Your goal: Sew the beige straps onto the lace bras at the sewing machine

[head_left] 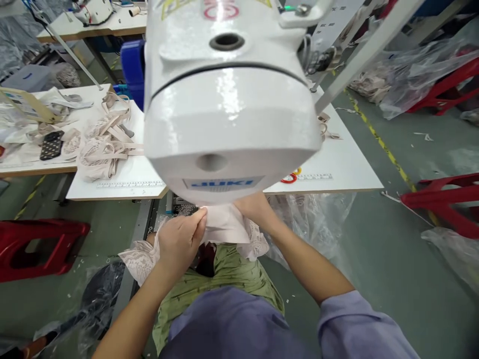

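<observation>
A pale pink lace-trimmed garment piece (226, 224) hangs just below the head of a white JUKI sewing machine (232, 114). My left hand (182, 237) pinches its left edge between thumb and fingers, with lace (140, 259) draping out beneath the wrist. On the other side my right hand (256, 212) grips the cloth, its fingertips partly hidden under the machine head. The needle area is covered by the machine, so I cannot see how the cloth sits there.
Beige lace garments with straps (107, 144) are heaped on the left of the white table (348, 164). Red and yellow rings (289, 178) lie at its right front edge. Red stools (41, 249) stand on the floor, and plastic sheeting (312, 224) hangs below the table's right part.
</observation>
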The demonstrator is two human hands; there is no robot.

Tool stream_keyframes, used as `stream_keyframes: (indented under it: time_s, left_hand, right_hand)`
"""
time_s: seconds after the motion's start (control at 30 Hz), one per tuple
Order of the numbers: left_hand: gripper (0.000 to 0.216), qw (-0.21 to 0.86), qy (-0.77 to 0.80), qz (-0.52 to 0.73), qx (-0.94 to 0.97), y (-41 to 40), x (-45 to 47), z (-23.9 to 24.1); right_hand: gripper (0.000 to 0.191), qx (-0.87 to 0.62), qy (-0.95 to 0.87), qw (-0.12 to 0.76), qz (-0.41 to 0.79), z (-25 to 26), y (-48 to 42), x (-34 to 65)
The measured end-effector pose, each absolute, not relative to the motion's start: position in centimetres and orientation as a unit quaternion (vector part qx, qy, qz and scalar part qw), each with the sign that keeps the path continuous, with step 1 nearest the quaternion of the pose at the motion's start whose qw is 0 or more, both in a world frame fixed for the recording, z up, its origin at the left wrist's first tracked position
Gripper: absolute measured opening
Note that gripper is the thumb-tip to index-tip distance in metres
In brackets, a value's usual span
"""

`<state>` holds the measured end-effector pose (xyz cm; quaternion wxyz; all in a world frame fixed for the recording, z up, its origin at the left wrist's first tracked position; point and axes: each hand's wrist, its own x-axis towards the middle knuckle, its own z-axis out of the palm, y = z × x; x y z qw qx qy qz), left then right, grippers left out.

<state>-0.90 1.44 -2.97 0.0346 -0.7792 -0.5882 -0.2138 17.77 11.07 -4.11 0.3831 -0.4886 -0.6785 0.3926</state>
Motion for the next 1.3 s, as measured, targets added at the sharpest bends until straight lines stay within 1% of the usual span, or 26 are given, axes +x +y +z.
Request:
stream_keyframes:
  time_s: [0.13, 0.23, 0.3, 0.4, 0.57, 0.7, 0.93, 1.03, 1.1, 1.2, 1.23, 1.3]
  left_hand:
    - [0.034, 0.018, -0.579, -0.233, -0.781, 1.4, -0.5, -3.1]
    - [0.033, -0.001, -0.575, -0.235, -0.784, 1.4, 0.0, -2.9]
    - [0.034, -0.007, -0.569, -0.238, -0.787, 1.5, 0.2, -2.7]
    - [0.033, -0.002, -0.558, -0.231, -0.797, 1.7, 0.6, -2.3]
    - [0.031, 0.011, -0.540, -0.235, -0.808, 1.9, 1.2, -2.0]
    - [0.029, 0.020, -0.529, -0.245, -0.812, 1.9, 1.4, -2.0]
    - [0.032, 0.002, -0.552, -0.240, -0.798, 1.4, 0.6, -2.5]
    - [0.032, -0.045, -0.579, -0.261, -0.771, 1.2, 0.2, -2.7]
    - [0.031, -0.085, -0.592, -0.283, -0.750, 1.2, -0.1, -2.7]
    - [0.030, -0.150, -0.611, -0.292, -0.720, 0.8, -0.6, -2.3]
    - [0.030, -0.170, -0.613, -0.287, -0.717, 0.5, -0.9, -2.2]
    - [0.030, -0.203, -0.603, -0.264, -0.724, -0.2, -1.3, -2.0]
  right_hand:
    - [0.015, -0.486, -0.692, 0.372, 0.383, -4.4, 11.2, 18.0]
    - [0.012, -0.487, -0.703, 0.364, 0.370, -4.6, 11.2, 18.3]
    - [0.010, -0.479, -0.697, 0.374, 0.380, -4.7, 11.1, 18.5]
    - [0.014, -0.468, -0.687, 0.388, 0.399, -4.9, 11.2, 18.7]
    - [0.012, -0.479, -0.694, 0.381, 0.380, -5.1, 11.3, 19.0]
    - [0.015, -0.486, -0.682, 0.384, 0.388, -5.2, 11.4, 19.2]
    - [0.019, -0.483, -0.655, 0.404, 0.418, -5.1, 11.2, 19.3]
    - [0.020, -0.465, -0.617, 0.425, 0.471, -5.6, 10.5, 19.0]
    - [0.023, -0.446, -0.546, 0.440, 0.556, -6.3, 9.5, 18.7]
    - [0.034, -0.423, -0.404, 0.431, 0.687, -7.5, 7.2, 18.5]
    - [0.036, -0.415, -0.370, 0.428, 0.713, -7.9, 6.2, 18.6]
    - [0.036, -0.408, -0.346, 0.432, 0.726, -8.4, 4.2, 19.0]
